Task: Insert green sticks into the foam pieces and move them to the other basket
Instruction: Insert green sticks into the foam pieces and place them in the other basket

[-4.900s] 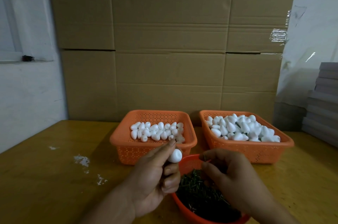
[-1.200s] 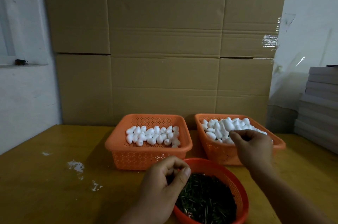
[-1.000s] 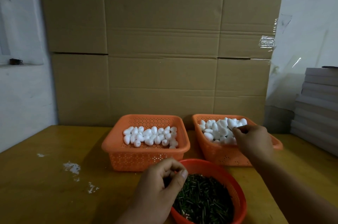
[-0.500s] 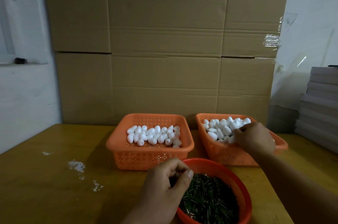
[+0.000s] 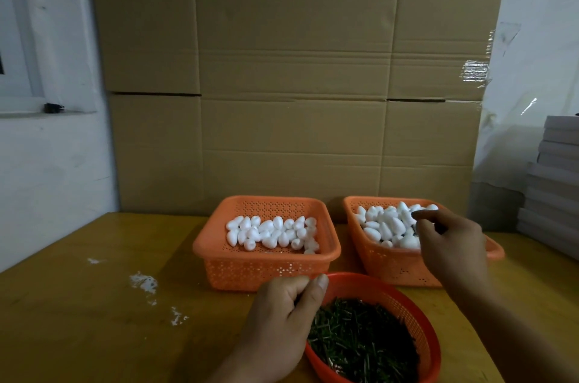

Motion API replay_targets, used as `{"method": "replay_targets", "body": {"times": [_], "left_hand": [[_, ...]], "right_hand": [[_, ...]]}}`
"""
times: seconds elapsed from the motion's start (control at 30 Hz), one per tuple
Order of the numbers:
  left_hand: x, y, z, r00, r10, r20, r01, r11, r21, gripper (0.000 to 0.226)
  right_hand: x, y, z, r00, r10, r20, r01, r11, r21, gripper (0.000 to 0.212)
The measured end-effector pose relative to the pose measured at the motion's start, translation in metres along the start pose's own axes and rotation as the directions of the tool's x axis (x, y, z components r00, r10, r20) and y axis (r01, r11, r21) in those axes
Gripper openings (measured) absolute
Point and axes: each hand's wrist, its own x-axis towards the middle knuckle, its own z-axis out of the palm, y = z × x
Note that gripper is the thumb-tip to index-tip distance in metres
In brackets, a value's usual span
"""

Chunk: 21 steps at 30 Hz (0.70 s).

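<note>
Orange plastic dominates the wooden table (image 5: 78, 304) in front of you: two perforated rectangular baskets stand side by side at the back, and a round red-orange mesh bowl (image 5: 429, 348) sits nearest you, touching or nearly touching the front of the left orange basket (image 5: 266, 266). That bowl holds a loose heap of short dark green sticks (image 5: 363, 342). The left orange basket carries a single shallow layer of white egg-shaped foam pieces (image 5: 272, 234), grouped toward its right and middle. The right orange basket (image 5: 391, 266) is piled higher with the same white foam eggs (image 5: 385, 224).

Your left hand (image 5: 282, 320) rests at the left rim of the bowl with its fingers curled and the thumb pressed against the forefinger; whether a stick is pinched between them cannot be told. Your right hand (image 5: 451, 245) reaches over the near right part of the right basket, fingers bent down among the foam, thumb and forefinger drawn close together at the pile; the hand hides whether a piece is in its hold.

Behind the baskets stands a wall of brown corrugated cardboard (image 5: 291, 75). A stack of grey flat boxes (image 5: 554, 188) rises at the right edge, and white crumbs (image 5: 144, 281) speckle the table to the left.
</note>
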Motion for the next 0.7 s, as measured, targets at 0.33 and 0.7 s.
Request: {"method": "replay_targets", "body": {"times": [0.33,0.7], "left_hand": [[0.022,-0.007,-0.028,0.992,-0.060,-0.109,0.079,0.982,0.172,0.022],[0.138,-0.049,-0.096,0.925,-0.379,-0.034,0.312,0.705,0.637,0.026]], "right_hand": [[-0.064,-0.024,-0.003,0.969,-0.117,0.217,0.067,0.972,0.226,0.025],[-0.074,-0.020,0.000,0.951,-0.125,0.282,0.053,0.967,0.250,0.022]]}}
